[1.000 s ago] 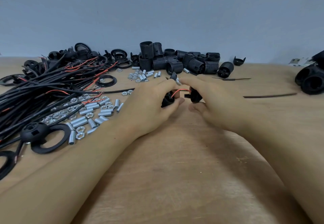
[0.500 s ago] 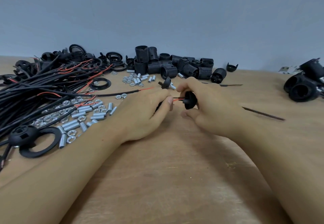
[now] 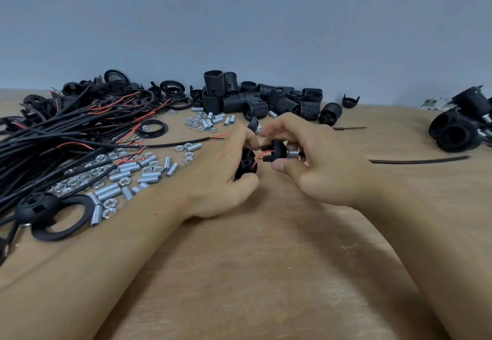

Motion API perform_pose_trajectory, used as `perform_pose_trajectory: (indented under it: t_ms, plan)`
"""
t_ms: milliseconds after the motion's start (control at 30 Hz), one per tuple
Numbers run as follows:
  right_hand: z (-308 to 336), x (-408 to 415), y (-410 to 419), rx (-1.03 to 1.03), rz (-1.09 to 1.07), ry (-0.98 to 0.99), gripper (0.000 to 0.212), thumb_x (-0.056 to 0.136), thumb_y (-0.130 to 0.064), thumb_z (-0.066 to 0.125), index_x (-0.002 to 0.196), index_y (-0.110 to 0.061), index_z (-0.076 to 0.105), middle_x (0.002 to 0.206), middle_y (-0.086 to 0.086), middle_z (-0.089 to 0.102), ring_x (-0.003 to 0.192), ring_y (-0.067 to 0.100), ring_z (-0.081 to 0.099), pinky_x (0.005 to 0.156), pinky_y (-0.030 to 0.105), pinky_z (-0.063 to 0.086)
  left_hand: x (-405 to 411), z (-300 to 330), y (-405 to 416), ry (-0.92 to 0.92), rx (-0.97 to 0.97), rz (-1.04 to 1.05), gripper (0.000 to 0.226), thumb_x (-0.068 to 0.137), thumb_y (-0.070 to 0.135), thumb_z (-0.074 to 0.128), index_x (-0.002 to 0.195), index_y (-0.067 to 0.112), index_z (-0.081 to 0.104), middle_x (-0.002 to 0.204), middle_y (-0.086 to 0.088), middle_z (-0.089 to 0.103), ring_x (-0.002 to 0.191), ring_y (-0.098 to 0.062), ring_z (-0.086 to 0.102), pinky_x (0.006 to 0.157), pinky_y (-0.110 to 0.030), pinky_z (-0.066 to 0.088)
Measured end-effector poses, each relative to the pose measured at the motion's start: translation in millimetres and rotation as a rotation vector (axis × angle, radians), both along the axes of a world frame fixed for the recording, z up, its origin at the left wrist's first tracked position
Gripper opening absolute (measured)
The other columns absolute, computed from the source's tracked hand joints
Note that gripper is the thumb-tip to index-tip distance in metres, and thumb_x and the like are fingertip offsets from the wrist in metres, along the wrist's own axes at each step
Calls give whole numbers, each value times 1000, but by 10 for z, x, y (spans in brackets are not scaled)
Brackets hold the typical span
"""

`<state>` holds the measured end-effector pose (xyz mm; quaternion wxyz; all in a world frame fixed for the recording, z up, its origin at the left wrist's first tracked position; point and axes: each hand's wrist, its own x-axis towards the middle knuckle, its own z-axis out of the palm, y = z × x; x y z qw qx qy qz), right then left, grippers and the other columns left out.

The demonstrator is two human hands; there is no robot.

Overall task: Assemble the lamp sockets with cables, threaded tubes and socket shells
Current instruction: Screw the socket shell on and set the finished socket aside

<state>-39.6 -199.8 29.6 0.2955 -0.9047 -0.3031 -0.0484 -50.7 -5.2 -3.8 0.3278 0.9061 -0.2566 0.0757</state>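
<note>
My left hand (image 3: pixel 221 177) grips a black socket insert (image 3: pixel 246 165) near the table's middle. My right hand (image 3: pixel 316 163) pinches a black socket cap (image 3: pixel 278 150) with a silver threaded tube (image 3: pixel 292 152) sticking out of its right side. A thin red wire (image 3: pixel 259 157) and a black wire run between the cap and the insert. Both hands sit close together, a little above the wooden table (image 3: pixel 253 273). A second small black cap with a tube (image 3: pixel 254 124) lies just behind my fingers.
A bundle of black and red cables (image 3: pixel 66 137) covers the left. Silver tubes and nuts (image 3: pixel 127 174) lie beside it. Black threaded shells (image 3: pixel 266 100) stand at the back, black rings (image 3: pixel 64 218) at the left front, finished sockets (image 3: pixel 460 129) far right, and a loose cable (image 3: pixel 418 160) right of my hands.
The hands have drawn slightly apart, exposing the cap, its silver tube and the wires between cap and insert. The view has shifted a little.
</note>
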Motion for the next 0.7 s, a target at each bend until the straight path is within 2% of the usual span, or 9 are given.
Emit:
perform_pose_trajectory:
  t_ms: [67, 133, 167, 267, 333, 400, 467, 633, 700]
  plan:
    - [-28, 3, 6, -63, -9, -16, 40, 88, -11, 67, 121, -28, 54, 112, -8, 64, 101, 10, 58, 86, 29, 44, -2, -7, -8, -21, 14, -13, 34, 76, 40, 47, 107, 31, 37, 88, -3, 61, 73, -14, 50, 69, -44, 44]
    - [-52, 16, 9, -75, -14, -40, 37, 88, -11, 67, 120, -26, 56, 108, -7, 64, 90, 1, 54, 79, 20, 42, 6, -14, -7, -49, 10, -29, 26, 86, 45, 47, 107, 32, 39, 92, 0, 60, 79, -17, 53, 71, -43, 45]
    - [-55, 23, 11, -60, -15, -35, 36, 88, -11, 67, 119, -25, 57, 108, -7, 64, 89, 1, 53, 77, 19, 42, 11, -18, -9, -70, 5, -34, 22, 91, 48, 44, 106, 32, 40, 93, 3, 60, 82, -16, 54, 73, -42, 45]
    - [-49, 30, 23, -16, -11, 0, 39, 87, -7, 66, 121, -24, 57, 114, -6, 65, 101, 7, 57, 83, 25, 44, 41, -29, -10, -133, -32, -33, 8, 102, 31, 38, 98, 26, 42, 83, 11, 56, 77, -10, 52, 69, -39, 44]
    - [-48, 13, 34, 37, 6, 28, 41, 87, -4, 66, 122, -23, 58, 118, -7, 65, 107, 0, 56, 86, 18, 44, 58, -34, -10, -172, -15, -6, 10, 103, 25, 37, 94, 26, 42, 79, 13, 53, 74, -9, 50, 67, -39, 43]
    - [-40, -21, 42, 111, 31, 66, 39, 88, -2, 66, 121, -22, 59, 112, -6, 67, 92, -13, 54, 77, 5, 39, 63, -42, -10, -187, -2, 18, 10, 101, 28, 35, 93, 28, 40, 78, 14, 51, 75, -9, 48, 68, -40, 43]
    - [-27, -39, 40, 172, 51, 93, 39, 88, -2, 66, 120, -22, 56, 98, -4, 67, 77, -13, 53, 70, 3, 38, 62, -48, -11, -193, -1, 30, 10, 99, 31, 33, 92, 29, 39, 78, 14, 50, 75, -9, 48, 67, -40, 42]
    - [-32, -47, 59, 74, 57, 103, 43, 87, -3, 67, 122, -25, 55, 88, -13, 60, 73, -10, 51, 66, 4, 35, 46, -48, -37, -220, 22, 24, 10, 99, 31, 32, 91, 29, 39, 78, 15, 50, 74, -9, 48, 65, -37, 39]
    - [-27, -59, 64, 121, 68, 107, 42, 86, -1, 67, 120, -23, 58, 87, -16, 60, 72, -9, 53, 68, 4, 37, 55, -46, -38, -250, 41, 38, 10, 99, 31, 32, 91, 30, 38, 78, 16, 48, 74, -6, 47, 63, -34, 34]
